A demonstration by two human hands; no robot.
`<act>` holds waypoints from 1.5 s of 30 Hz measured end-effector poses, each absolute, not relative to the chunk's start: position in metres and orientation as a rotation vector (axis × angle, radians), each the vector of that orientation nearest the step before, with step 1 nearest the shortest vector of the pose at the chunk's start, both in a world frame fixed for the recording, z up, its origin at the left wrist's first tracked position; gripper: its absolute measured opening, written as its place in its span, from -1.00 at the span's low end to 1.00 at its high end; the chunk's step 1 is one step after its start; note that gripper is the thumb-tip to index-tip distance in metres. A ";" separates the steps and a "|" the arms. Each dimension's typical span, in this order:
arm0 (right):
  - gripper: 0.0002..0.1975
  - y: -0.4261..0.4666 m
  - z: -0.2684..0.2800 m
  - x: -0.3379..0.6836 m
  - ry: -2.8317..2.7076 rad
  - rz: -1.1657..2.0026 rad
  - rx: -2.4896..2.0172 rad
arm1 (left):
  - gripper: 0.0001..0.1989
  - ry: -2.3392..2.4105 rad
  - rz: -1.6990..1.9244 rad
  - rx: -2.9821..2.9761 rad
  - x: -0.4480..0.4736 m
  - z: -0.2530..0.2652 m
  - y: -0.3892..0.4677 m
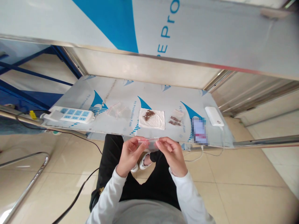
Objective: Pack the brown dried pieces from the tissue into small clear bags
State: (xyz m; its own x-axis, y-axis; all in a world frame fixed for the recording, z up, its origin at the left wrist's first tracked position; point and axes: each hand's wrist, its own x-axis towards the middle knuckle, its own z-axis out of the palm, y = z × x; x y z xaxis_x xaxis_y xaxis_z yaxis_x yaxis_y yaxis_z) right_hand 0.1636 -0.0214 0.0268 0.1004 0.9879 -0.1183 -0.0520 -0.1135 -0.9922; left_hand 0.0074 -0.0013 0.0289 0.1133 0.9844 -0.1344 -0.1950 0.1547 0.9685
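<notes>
Firstly, my left hand and right hand pinched between them one clear plastic bag, held at the near edge of the tabletop. Beyond lay: one white cloth, bearing small brown pieces; rightward, one filled bag, one phone, one white device; leftward, flat clear plastic, one power strip.

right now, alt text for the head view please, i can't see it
Left hand and right hand hold a clear bag by its edge before a bench. On it, left to right, lie a power strip, clear plastic, a cloth with brown pieces, bagged pieces, a phone and a white device.
</notes>
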 end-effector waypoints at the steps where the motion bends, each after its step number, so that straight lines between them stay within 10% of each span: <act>1: -0.79 -0.021 0.027 0.164 -1.050 1.252 -1.297 | -0.76 1.059 1.125 1.000 0.007 0.029 -0.001; 45: -0.80 -0.002 0.014 0.166 -1.070 1.361 -1.293 | -0.85 1.171 1.085 1.312 0.015 0.007 0.008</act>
State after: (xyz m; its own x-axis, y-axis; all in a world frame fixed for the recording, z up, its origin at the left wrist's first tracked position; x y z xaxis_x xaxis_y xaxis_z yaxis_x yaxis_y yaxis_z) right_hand 0.1665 -0.0019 0.0137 0.0009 0.9846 -0.1749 -0.0621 -0.1745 -0.9827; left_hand 0.0154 0.0078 0.0069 0.1193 0.9928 -0.0064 0.0687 -0.0018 0.9976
